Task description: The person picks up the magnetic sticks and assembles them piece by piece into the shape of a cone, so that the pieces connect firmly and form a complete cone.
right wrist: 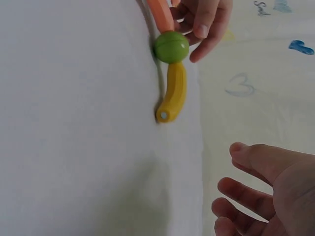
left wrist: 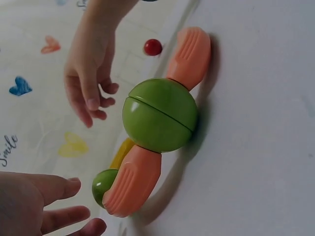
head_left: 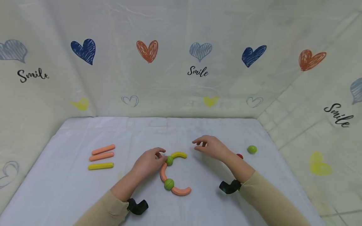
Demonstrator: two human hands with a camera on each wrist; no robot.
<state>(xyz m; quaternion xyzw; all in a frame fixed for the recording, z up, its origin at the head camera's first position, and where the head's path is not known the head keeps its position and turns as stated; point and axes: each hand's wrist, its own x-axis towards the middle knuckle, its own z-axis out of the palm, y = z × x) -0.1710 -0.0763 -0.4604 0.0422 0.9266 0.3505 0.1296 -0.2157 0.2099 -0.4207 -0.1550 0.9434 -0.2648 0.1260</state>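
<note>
A C-shaped chain of toy pieces lies on the white cloth. From the far end come a curved yellow stick (head_left: 179, 154), a green ball (head_left: 169, 160), a curved orange stick (head_left: 163, 172), a second green ball (head_left: 169, 184) and another curved orange stick (head_left: 181, 191). In the right wrist view, the yellow stick's free end bears a pale round disc. Beside the far green ball is my left hand (head_left: 148, 161), fingers loosely bent; the left wrist view shows a gap between thumb and ball. My right hand (head_left: 213, 147) hovers right of the yellow stick, relaxed and holding nothing.
To the left lie two straight orange sticks (head_left: 102, 149) and a straight yellow stick (head_left: 101, 166). At the right are another green ball (head_left: 252, 149) and a red ball (head_left: 239, 155), partly hidden by my right forearm. A curtain (head_left: 169, 81) printed with hearts hangs behind the table.
</note>
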